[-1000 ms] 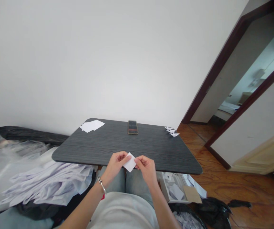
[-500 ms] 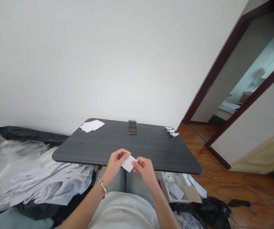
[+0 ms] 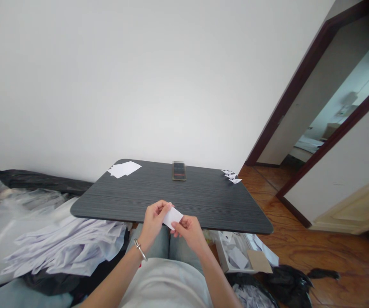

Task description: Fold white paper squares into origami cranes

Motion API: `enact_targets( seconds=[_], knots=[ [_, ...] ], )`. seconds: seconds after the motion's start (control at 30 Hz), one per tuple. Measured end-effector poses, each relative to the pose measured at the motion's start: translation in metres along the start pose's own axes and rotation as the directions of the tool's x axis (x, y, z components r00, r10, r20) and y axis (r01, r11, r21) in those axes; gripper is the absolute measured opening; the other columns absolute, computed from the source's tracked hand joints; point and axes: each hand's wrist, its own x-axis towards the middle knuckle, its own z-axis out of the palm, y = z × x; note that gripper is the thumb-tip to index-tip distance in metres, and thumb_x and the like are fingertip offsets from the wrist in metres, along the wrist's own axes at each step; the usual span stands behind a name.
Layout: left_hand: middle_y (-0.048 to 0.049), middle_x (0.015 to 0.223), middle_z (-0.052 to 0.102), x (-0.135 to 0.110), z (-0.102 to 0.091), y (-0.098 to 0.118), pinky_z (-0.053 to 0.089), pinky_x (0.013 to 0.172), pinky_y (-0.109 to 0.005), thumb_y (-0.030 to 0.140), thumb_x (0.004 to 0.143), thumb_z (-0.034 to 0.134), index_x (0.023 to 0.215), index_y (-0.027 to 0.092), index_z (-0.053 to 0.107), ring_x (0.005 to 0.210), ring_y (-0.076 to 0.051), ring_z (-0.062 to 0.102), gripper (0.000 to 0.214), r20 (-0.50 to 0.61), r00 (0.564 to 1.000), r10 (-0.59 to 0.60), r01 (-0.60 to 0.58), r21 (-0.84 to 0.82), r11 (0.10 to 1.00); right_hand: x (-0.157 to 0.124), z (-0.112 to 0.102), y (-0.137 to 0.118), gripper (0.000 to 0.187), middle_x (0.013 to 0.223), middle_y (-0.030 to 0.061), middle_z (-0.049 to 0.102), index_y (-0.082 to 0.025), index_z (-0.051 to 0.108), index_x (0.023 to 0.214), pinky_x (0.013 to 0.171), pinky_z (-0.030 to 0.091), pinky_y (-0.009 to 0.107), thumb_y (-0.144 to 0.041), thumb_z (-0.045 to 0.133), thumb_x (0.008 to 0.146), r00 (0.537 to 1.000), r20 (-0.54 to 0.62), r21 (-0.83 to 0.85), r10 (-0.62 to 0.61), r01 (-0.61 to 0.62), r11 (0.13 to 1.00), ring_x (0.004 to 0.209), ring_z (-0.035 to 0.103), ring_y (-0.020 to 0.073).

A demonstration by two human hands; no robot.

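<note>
A small white piece of paper (image 3: pixel 172 217) is held between my two hands, just over the near edge of the dark table (image 3: pixel 158 194). My left hand (image 3: pixel 154 218) pinches its upper left side between thumb and fingers. At the lower right, my right hand (image 3: pixel 187 229) grips it with the thumb on top and the fingers behind. Loose white sheets (image 3: pixel 125 169) lie overlapped on the table's far left corner. Several small folded paper pieces (image 3: pixel 231 176) stand in a row at the far right corner.
A phone (image 3: pixel 179 171) lies at the table's back middle. Below the right side are a white box (image 3: pixel 224 256) with papers and a black bag (image 3: pixel 288 284). A heap of white cloth (image 3: pixel 72 246) sits at left. The wall (image 3: pixel 171 85) rises behind.
My right hand has shifted left and slightly down along the paper, its thumb now further over the lower edge. My left hand has moved slightly left; both keep their hold.
</note>
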Motion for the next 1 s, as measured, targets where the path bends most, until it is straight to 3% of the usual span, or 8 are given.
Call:
enact_targets(
  seconds=[0.13, 0.27, 0.53, 0.7, 0.9, 1.0],
  knots=[
    [0.0014, 0.057, 0.053, 0.001, -0.0016, -0.0028, 0.033, 0.049, -0.02, 0.038, 0.076, 0.053, 0.066, 0.013, 0.057, 0.052, -0.01, 0.045, 0.028, 0.034, 0.996, 0.077, -0.08, 0.098, 0.992, 0.0014, -0.0027, -0.0001, 0.023, 0.048, 0.0017, 0.062, -0.013, 0.064, 0.066, 0.039, 0.037, 0.02, -0.036, 0.062, 0.068, 0.998, -0.065, 0.027, -0.003, 0.005, 1.0, 0.038, 0.053, 0.0117],
    [0.0026, 0.054, 0.05, 0.002, -0.0026, -0.0036, 0.033, 0.05, -0.02, 0.036, 0.075, 0.055, 0.06, 0.013, 0.053, 0.051, -0.01, 0.043, 0.028, 0.104, 0.992, 0.066, -0.074, 0.079, 0.994, 0.0024, -0.0055, -0.0008, 0.022, 0.049, 0.0013, 0.061, -0.012, 0.064, 0.069, 0.038, 0.035, 0.019, -0.034, 0.062, 0.068, 0.993, -0.114, 0.061, -0.021, 0.029, 0.998, 0.037, 0.051, 0.0102],
    [0.0017, 0.054, 0.053, 0.0036, -0.0036, -0.0031, 0.035, 0.053, -0.021, 0.036, 0.073, 0.057, 0.058, 0.012, 0.055, 0.053, -0.01, 0.045, 0.028, 0.079, 0.996, 0.041, -0.043, 0.029, 0.999, 0.0035, -0.0022, 0.0067, 0.025, 0.054, 0.0026, 0.063, -0.012, 0.065, 0.069, 0.038, 0.036, 0.018, -0.037, 0.059, 0.072, 1.0, 0.003, 0.117, -0.021, 0.021, 0.993, 0.042, 0.053, 0.0092],
    [-0.0002, 0.063, 0.058, 0.0031, -0.0038, 0.0012, 0.037, 0.053, -0.02, 0.035, 0.076, 0.054, 0.075, 0.012, 0.062, 0.058, -0.011, 0.048, 0.024, 0.067, 0.996, 0.055, -0.055, -0.007, 0.998, 0.007, -0.0067, 0.008, 0.029, 0.052, 0.0018, 0.061, -0.013, 0.065, 0.069, 0.037, 0.035, 0.018, -0.04, 0.057, 0.075, 0.995, -0.074, 0.155, -0.069, 0.08, 0.985, 0.04, 0.051, 0.0085],
    [-0.0026, 0.067, 0.061, 0.0014, -0.0043, 0.0009, 0.04, 0.056, -0.021, 0.032, 0.074, 0.057, 0.072, 0.012, 0.063, 0.062, -0.013, 0.052, 0.022, 0.159, 0.985, 0.065, -0.07, 0.024, 0.997, 0.0061, -0.0056, 0.0064, 0.03, 0.053, 0.0034, 0.062, -0.013, 0.066, 0.067, 0.037, 0.036, 0.019, -0.041, 0.057, 0.074, 0.991, -0.106, 0.175, -0.078, 0.095, 0.98, 0.041, 0.052, 0.0099],
    [-0.0028, 0.067, 0.061, 0.0001, -0.0063, 0.0015, 0.04, 0.056, -0.021, 0.033, 0.076, 0.055, 0.074, 0.012, 0.064, 0.062, -0.014, 0.052, 0.023, 0.126, 0.987, 0.101, -0.117, 0.125, 0.985, 0.0053, -0.0049, 0.0033, 0.028, 0.057, 0.0047, 0.064, -0.013, 0.067, 0.069, 0.042, 0.04, 0.021, -0.039, 0.059, 0.073, 0.984, -0.156, 0.157, -0.09, 0.115, 0.981, 0.049, 0.056, 0.0131]
  ],
)
